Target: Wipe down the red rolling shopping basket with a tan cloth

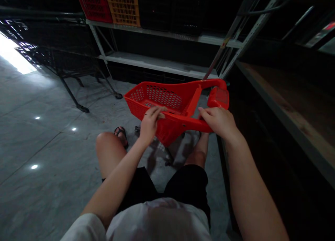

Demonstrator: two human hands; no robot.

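Steadying seems to be the step in hand: a red cart [169,131] is being managed from its near side. The near arm of its handle [195,123] is gripped by the right hand [221,122]; over the near rim [174,115] the left hand [150,124] is laid, though whether it is clenched cannot be told. For any move on, an even hold and a watch on the casters [169,160] would be called for. Onto the grey floor [65,153] now: the cart is stood towards its right edge, lined by a long ledge [285,108]. At its far edge a pale metal rack [157,62] is planted, topped by red [94,5] and yellow crates [124,7]. The far left corner is washed in glare, the room left dim.
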